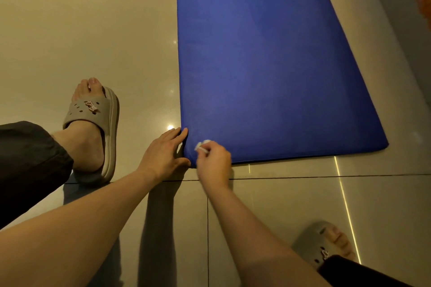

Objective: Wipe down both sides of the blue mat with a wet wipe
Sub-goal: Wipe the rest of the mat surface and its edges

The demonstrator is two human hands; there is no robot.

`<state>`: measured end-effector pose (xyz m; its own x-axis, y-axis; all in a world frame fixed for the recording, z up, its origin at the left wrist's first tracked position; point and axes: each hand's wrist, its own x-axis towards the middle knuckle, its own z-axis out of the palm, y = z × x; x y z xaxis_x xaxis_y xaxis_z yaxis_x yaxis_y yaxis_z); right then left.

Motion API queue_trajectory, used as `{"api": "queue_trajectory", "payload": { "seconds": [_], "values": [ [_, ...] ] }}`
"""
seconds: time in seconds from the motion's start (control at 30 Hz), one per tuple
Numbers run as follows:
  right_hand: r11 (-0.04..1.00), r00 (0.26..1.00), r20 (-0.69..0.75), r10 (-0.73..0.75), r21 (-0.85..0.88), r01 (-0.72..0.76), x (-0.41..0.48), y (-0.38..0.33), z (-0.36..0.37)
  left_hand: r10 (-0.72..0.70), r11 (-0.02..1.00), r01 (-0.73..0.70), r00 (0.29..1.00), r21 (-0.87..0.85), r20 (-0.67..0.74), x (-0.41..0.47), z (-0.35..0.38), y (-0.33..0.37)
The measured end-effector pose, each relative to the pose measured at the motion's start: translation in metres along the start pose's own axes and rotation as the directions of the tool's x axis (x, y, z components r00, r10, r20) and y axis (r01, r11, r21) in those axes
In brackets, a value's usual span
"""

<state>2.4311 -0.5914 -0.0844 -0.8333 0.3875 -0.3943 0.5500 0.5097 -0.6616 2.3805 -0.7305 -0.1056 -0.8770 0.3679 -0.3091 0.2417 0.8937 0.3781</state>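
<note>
The blue mat [268, 65] lies flat on the tiled floor [81, 30]. The left hand [163, 155] has fingers spread at its near corner. The right hand [213, 163] pinches a small wet wipe [202, 144] on that corner.

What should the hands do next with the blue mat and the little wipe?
Probably lift that near corner to flip the mat over. The left hand has its fingers at the edge of the blue mat by the near left corner, and the right hand pinches the crumpled wet wipe right beside it. The mat lies flat on the tiled floor.
</note>
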Motion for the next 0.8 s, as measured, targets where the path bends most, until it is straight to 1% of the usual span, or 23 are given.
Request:
{"api": "queue_trajectory", "payload": {
  "seconds": [0.07, 0.1, 0.13, 0.2, 0.27, 0.33, 0.37, 0.43, 0.53, 0.63, 0.67, 0.73, 0.8],
  "values": [
    [0.996, 0.989, 0.125, -0.084, -0.034, 0.088, -0.008, -0.007, 0.009, 0.011, 1.000, -0.011, 1.000, -0.003, -0.013, -0.001, 0.001, 0.000],
    [0.989, 0.984, 0.140, -0.110, -0.086, 0.123, -0.008, -0.006, 0.007, 0.012, 1.000, -0.012, 1.000, -0.002, -0.015, -0.001, 0.001, 0.000],
    [0.983, 0.987, 0.122, -0.107, -0.138, 0.124, -0.003, -0.001, 0.002, 0.010, 1.000, -0.010, 1.000, 0.000, -0.008, 0.000, 0.001, 0.000],
    [0.976, 0.998, 0.032, -0.063, -0.205, 0.068, 0.015, 0.017, -0.020, 0.006, 1.000, -0.006, 1.000, 0.004, 0.009, 0.000, 0.001, -0.001],
    [0.977, 0.995, -0.098, 0.004, -0.213, -0.024, 0.036, 0.040, -0.056, 0.011, 1.000, -0.011, 1.000, 0.008, 0.002, 0.000, 0.001, -0.002],
    [0.975, 0.964, -0.247, 0.102, -0.169, -0.146, 0.056, 0.062, -0.096, 0.018, 1.000, -0.018, 1.000, 0.016, -0.005, 0.000, 0.001, -0.003],
    [0.970, 0.944, -0.298, 0.144, -0.144, -0.194, 0.064, 0.071, -0.114, 0.015, 1.000, -0.015, 1.000, 0.020, -0.001, 0.000, 0.001, -0.003],
    [0.960, 0.918, -0.341, 0.203, -0.115, -0.255, 0.075, 0.083, -0.138, 0.003, 1.000, -0.003, 1.000, 0.024, 0.013, 0.000, 0.001, -0.003],
    [0.964, 0.921, -0.338, 0.196, -0.104, -0.244, 0.079, 0.082, -0.135, -0.012, 0.999, 0.011, 1.000, 0.034, 0.029, 0.001, -0.001, -0.002],
    [0.971, 0.921, -0.333, 0.200, -0.061, -0.233, 0.067, 0.063, -0.103, -0.018, 0.999, 0.016, 0.999, 0.034, 0.033, 0.001, -0.001, -0.002],
    [0.974, 0.931, -0.316, 0.183, -0.072, -0.216, 0.061, 0.058, -0.092, -0.021, 0.999, 0.020, 0.999, 0.039, 0.033, 0.001, -0.001, -0.002],
    [0.980, 0.962, -0.255, 0.093, -0.149, -0.134, 0.048, 0.048, -0.073, -0.021, 0.999, 0.019, 0.999, 0.046, 0.029, 0.000, -0.002, -0.001],
    [0.982, 0.979, -0.205, 0.008, -0.184, -0.046, 0.039, 0.043, -0.059, -0.019, 0.999, 0.018, 1.000, 0.046, 0.023, 0.000, -0.002, -0.001]
  ]
}}
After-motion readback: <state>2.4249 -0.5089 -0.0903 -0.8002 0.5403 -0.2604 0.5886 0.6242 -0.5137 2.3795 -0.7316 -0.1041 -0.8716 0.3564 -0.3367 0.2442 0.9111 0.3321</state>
